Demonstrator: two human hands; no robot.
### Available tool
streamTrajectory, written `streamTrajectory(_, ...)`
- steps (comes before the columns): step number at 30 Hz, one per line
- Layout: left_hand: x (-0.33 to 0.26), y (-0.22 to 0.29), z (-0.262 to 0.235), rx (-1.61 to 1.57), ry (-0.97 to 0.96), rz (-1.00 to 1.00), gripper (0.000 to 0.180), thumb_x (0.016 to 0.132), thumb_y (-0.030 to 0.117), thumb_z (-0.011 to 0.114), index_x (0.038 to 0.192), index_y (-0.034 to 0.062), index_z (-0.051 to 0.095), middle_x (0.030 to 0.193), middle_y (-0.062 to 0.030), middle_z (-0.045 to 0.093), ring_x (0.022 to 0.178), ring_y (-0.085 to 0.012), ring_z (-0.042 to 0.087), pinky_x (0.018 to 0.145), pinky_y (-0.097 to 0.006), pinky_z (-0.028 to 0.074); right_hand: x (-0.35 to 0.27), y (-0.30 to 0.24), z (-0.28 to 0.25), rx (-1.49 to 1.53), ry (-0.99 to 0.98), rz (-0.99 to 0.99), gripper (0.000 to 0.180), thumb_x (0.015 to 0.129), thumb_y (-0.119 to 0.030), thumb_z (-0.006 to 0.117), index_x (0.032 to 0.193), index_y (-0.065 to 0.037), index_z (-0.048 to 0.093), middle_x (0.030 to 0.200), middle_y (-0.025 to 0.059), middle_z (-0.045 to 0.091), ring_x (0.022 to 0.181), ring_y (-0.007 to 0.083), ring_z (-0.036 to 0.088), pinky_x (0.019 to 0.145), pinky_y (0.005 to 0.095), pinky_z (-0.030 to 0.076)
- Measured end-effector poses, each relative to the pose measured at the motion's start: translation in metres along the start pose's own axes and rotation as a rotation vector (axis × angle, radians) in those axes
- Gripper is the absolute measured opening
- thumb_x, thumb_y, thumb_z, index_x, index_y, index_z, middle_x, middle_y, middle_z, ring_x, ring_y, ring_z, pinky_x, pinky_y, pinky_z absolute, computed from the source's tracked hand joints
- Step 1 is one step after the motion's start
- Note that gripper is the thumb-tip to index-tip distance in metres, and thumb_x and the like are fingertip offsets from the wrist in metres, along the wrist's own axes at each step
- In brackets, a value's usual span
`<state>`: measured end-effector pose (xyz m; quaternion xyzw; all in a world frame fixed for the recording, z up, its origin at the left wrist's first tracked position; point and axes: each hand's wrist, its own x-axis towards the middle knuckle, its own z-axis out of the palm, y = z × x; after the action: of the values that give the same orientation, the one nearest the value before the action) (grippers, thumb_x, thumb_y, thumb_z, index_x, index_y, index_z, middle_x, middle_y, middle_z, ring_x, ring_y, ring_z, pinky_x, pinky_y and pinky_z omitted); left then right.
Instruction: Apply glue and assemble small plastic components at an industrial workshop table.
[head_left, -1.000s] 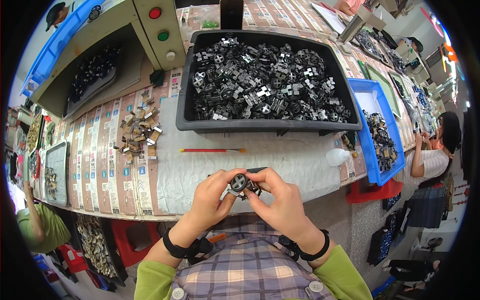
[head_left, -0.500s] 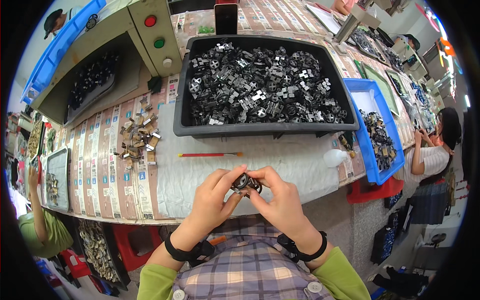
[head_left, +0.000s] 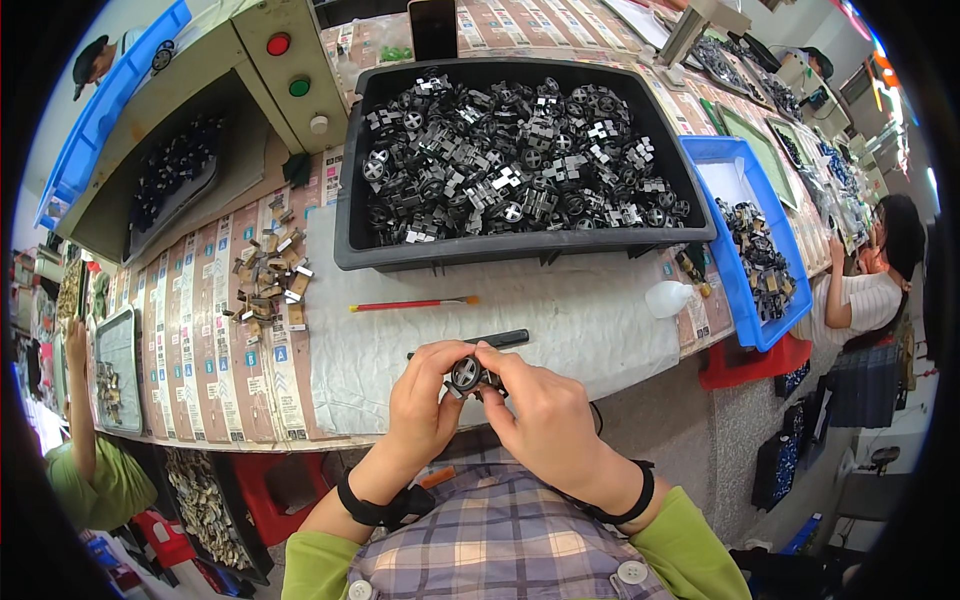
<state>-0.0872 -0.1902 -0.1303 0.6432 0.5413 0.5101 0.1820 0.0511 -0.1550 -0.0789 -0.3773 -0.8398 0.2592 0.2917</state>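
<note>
Since the earlier frame, both hands sit slightly higher against the table edge, and the small part has turned so its round face points up at me.

My left hand (head_left: 425,400) and my right hand (head_left: 545,420) meet just above my plaid shirt. Fingers of both hands are clamped on a small black wheel-like part (head_left: 466,374) with a silvery centre, held between the two sets of fingertips at the near edge of the table (head_left: 600,320).

Just beyond the hands lies a black pen-shaped tool (head_left: 495,341). Farther out lies a red-handled brush (head_left: 410,304). Behind it stands a large black bin (head_left: 520,245) heaped with similar black and silver parts. A blue tray (head_left: 735,290) with darker pieces sits to the right, near a small white bottle (head_left: 668,298). Loose tan pieces (head_left: 268,285) lie scattered to the left.
</note>
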Motion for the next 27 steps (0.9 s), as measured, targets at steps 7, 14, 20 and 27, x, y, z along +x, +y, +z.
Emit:
streamTrajectory(7, 0.0, 0.004, 0.001, -0.029, 0.007, -0.034, 0.031, 0.069, -0.008, 0.054, 0.099, -0.0001, 0.051, 0.09, -0.0131, 0.055, 0.079, -0.0244, 0.055, 0.069, -0.028, 0.044, -0.002, -0.002, 0.003, -0.017, 0.075, 0.001, 0.034, 0.068, 0.001, 0.061, 0.101, -0.001, 0.053, 0.075, 0.0123, 0.06, 0.058, 0.0246, 0.058, 0.049, 0.031, 0.045)
streamTrajectory(14, 0.013, 0.005, -0.013, -0.105, -0.172, -0.125, 0.047, 0.065, 0.001, 0.065, 0.109, 0.0034, 0.05, 0.094, -0.0107, 0.053, 0.082, -0.0226, 0.055, 0.071, -0.03, 0.046, 0.001, 0.031, 0.004, 0.753, -0.101, 0.397, 0.028, 0.075, -0.002, 0.057, 0.102, 0.001, 0.049, 0.091, 0.0116, 0.061, 0.078, 0.0163, 0.061, 0.067, 0.025, 0.047)
streamTrajectory(20, 0.006, 0.007, -0.01, -0.226, -0.167, -0.18, 0.063, 0.067, 0.027, 0.071, 0.119, 0.003, 0.044, 0.103, -0.0103, 0.045, 0.09, -0.0196, 0.048, 0.078, -0.03, 0.042, 0.001, 0.041, 0.007, 1.313, -0.156, 0.613, 0.03, 0.078, -0.001, 0.056, 0.107, 0.002, 0.046, 0.1, 0.0104, 0.057, 0.091, 0.0167, 0.057, 0.079, 0.0274, 0.046)
streamTrajectory(27, 0.011, 0.013, -0.014, -0.164, -0.192, -0.154, 0.058, 0.067, 0.019, 0.069, 0.117, 0.0034, 0.045, 0.104, -0.0103, 0.044, 0.09, -0.0194, 0.047, 0.078, -0.029, 0.039, 0.0, 0.039, 0.011, 1.515, -0.196, 0.74, 0.027, 0.081, -0.004, 0.052, 0.107, -0.001, 0.046, 0.1, 0.0107, 0.057, 0.095, 0.0189, 0.057, 0.081, 0.0321, 0.047)
